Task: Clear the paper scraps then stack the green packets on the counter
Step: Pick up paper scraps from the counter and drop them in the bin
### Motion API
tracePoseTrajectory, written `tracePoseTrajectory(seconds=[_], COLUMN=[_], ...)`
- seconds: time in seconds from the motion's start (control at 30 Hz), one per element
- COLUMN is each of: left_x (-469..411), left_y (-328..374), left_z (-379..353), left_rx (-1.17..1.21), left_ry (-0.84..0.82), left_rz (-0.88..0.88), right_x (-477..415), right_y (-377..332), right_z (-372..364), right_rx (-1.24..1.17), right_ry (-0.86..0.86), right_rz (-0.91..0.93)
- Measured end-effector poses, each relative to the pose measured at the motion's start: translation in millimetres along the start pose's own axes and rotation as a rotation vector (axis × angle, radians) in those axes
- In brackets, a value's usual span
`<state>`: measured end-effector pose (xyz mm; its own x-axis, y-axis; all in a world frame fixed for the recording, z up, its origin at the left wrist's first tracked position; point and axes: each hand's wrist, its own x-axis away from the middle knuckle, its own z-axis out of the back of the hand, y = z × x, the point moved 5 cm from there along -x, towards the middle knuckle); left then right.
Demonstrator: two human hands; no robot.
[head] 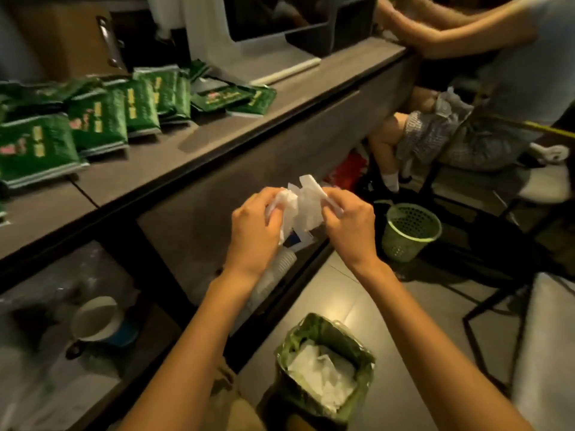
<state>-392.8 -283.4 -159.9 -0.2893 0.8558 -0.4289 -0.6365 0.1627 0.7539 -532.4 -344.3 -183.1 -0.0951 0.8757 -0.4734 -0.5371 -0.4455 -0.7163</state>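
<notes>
Both my hands hold a bunch of white paper scraps in the air in front of the counter. My left hand grips the bunch's left side and my right hand pinches its right side. Below them on the floor stands a bin lined with a green bag, with white paper inside it. Several green packets lie spread in loose overlapping rows on the grey counter at the upper left.
A green perforated basket stands on the floor to the right. Another person sits at the counter's far end on a chair. A white monitor base stands on the counter. Open shelves below hold a cup and plastic bags.
</notes>
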Motion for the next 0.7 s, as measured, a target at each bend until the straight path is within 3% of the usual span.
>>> tracePoseTrajectory(seconds=[0.2, 0.3, 0.4, 0.7], left_x=[50.7, 81.6, 112.8, 170.5], left_y=[-67.9, -107.5, -134.4, -176.0], left_z=[-105.2, -153.8, -192.9, -237.9], left_rx=[-0.056, -0.094, -0.217, -0.429], left_ry=[-0.376, -0.636, -0.918, -1.021], left_rz=[0.299, 0.491, 0.563, 0.654], right_x=[58.8, 94.4, 134.5, 231.3], right_y=[117.8, 169.7, 208.9, 272.7], right_z=[-9.4, -24.8, -40.0, -76.5], right_rx=[0.204, 0.307, 0.344, 0.347], right_ry=[-0.345, -0.543, -0.666, -0.898], right_rz=[-0.379, -0.562, -0.688, -0.931])
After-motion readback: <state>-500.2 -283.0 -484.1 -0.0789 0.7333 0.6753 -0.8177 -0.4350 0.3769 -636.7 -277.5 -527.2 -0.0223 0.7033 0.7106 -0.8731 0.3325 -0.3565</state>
